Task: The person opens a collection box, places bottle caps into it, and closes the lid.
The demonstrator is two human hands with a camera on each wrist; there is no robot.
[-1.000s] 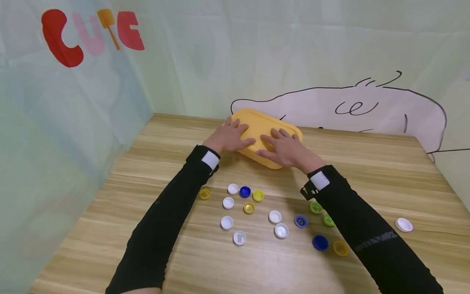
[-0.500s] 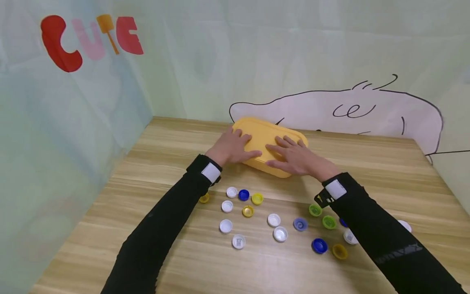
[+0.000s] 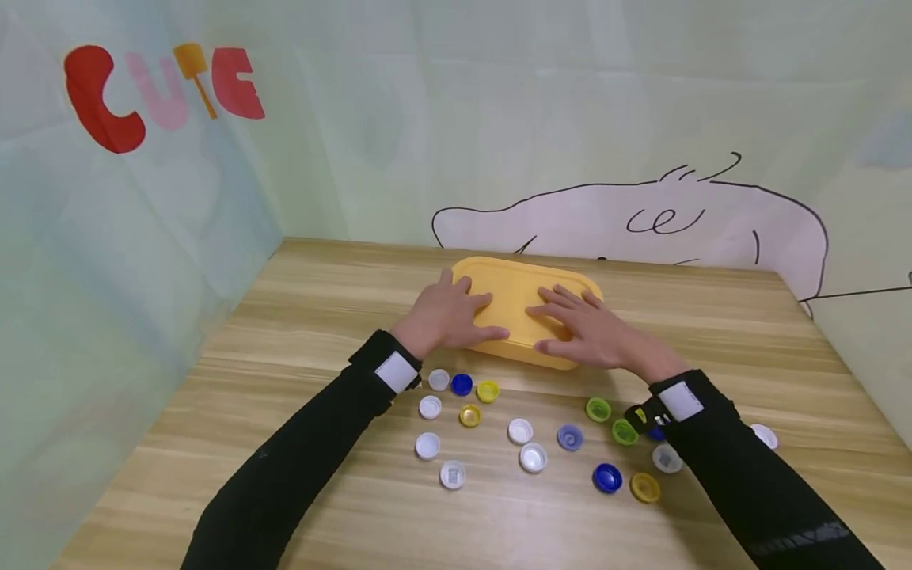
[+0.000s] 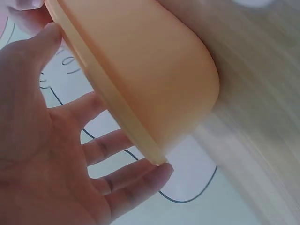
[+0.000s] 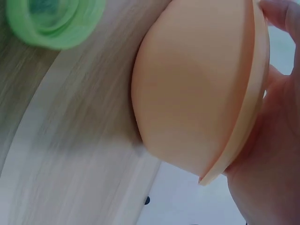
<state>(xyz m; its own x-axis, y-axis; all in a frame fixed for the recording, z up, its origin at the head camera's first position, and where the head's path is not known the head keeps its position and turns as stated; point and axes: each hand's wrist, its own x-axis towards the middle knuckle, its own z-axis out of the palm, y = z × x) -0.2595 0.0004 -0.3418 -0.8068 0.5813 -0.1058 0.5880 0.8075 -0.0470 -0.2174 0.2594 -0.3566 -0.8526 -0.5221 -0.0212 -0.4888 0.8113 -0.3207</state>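
Note:
A yellow lidded box (image 3: 520, 283) stands on the wooden table toward the back, its lid on. My left hand (image 3: 442, 317) lies over the lid's left end with fingers spread, the thumb near the front edge. Over the right part of the lid rests my right hand (image 3: 591, 331), also with spread fingers. In the left wrist view, fingertips (image 4: 157, 180) reach the rim at the box's end. The right wrist view shows the side wall of the box (image 5: 197, 89) down on the table, and my palm at the lid.
Several bottle caps lie in front of the box: white (image 3: 427, 446), blue (image 3: 607, 478), yellow (image 3: 488, 391), green (image 3: 598, 409) and gold (image 3: 644, 488). My right sleeve partly covers a white cap (image 3: 765, 435) at the right. A printed cloth wall (image 3: 356, 158) closes off the back and left.
The box has slid toward me, closer to the caps, and turned so its long side slants less. Both hands have moved along with it, fingers still spread on the lid.

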